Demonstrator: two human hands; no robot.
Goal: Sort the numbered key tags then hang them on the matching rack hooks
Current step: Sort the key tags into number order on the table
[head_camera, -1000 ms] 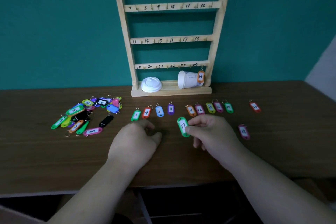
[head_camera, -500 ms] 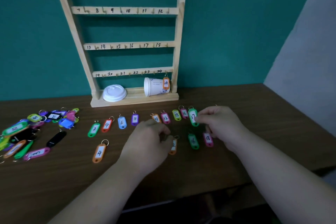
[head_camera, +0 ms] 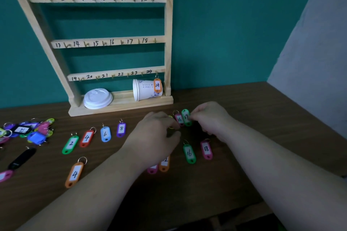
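The green tag 17 is pinched by the curled fingertips of the right hand and is held just at three o'clock of the pink tag 16. The left hand is curled over the row at nine o'clock of that tag; whether anything is gripped cannot be told. Further toward nine o'clock, the purple tag 8, blue tag 6, red tag 4 and green tag 2 are laid out on the tabletop. At twelve o'clock of the hands the rack is stood, and the orange tag 24 is hung on its hook.
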